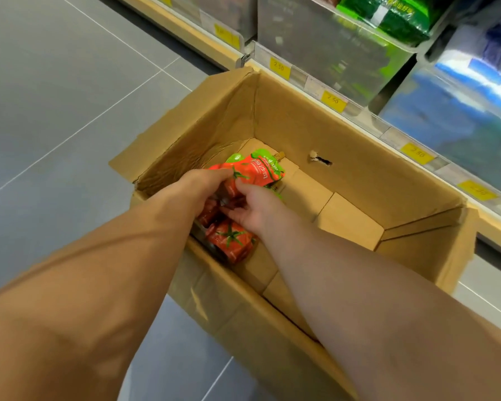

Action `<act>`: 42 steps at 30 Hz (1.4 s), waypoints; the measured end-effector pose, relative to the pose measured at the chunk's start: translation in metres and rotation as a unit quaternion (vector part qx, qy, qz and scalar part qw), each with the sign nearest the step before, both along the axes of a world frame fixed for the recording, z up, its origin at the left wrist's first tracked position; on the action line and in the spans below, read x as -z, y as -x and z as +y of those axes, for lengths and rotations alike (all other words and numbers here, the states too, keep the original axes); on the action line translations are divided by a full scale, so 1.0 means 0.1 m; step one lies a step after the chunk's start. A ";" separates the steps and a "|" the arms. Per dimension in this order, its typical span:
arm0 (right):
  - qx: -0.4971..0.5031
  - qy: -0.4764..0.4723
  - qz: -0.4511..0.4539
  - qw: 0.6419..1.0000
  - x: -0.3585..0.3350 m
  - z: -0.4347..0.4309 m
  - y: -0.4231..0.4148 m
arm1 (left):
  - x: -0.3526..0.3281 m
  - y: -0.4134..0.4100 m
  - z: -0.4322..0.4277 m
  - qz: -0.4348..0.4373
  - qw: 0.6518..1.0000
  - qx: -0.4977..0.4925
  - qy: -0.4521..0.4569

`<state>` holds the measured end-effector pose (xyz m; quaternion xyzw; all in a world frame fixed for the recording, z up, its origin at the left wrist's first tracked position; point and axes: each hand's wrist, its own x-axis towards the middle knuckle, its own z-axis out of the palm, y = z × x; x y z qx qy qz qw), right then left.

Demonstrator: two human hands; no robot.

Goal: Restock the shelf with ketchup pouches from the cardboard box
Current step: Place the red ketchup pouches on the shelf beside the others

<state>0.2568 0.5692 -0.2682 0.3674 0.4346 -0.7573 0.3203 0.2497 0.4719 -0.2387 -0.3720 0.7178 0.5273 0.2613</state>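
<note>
Entry: the cardboard box [359, 175] stands open on the grey tiled floor [70, 82], just beside the lowest shelf [370, 120].

Both hands are inside the box, at its near-left corner. The left hand [203, 183] pinches the top ketchup pouch [261, 169] with curled fingers. The right hand [252, 209] grips the same pouch from below, thumb on its lower edge and fingers curled under.

A second ketchup pouch [232, 241] lies beneath the hands, with a few more partly hidden; I cannot count them. The rest of the box bottom is bare cardboard.

Judgement: the restock is near its end, with only this last cluster left to lift out. The shelf's clear bins [315, 39] show green and blue packs, and no ketchup slot is in view.
</note>
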 end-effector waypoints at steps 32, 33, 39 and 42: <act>0.090 -0.335 0.211 0.914 -2.74 2.55 -1.09 | -2.36 -0.80 2.14 0.287 0.914 0.268 -0.097; 0.105 -0.360 0.224 0.899 -2.80 2.70 -1.11 | -2.43 -0.79 2.31 0.312 0.903 0.284 -0.085; 0.177 -0.464 0.274 0.824 -3.13 3.55 -1.29 | -2.73 -0.76 3.32 0.446 0.827 0.342 0.001; 0.208 -0.504 0.285 0.789 -3.27 4.01 -1.36 | -2.90 -0.79 3.85 0.469 0.815 0.340 -0.010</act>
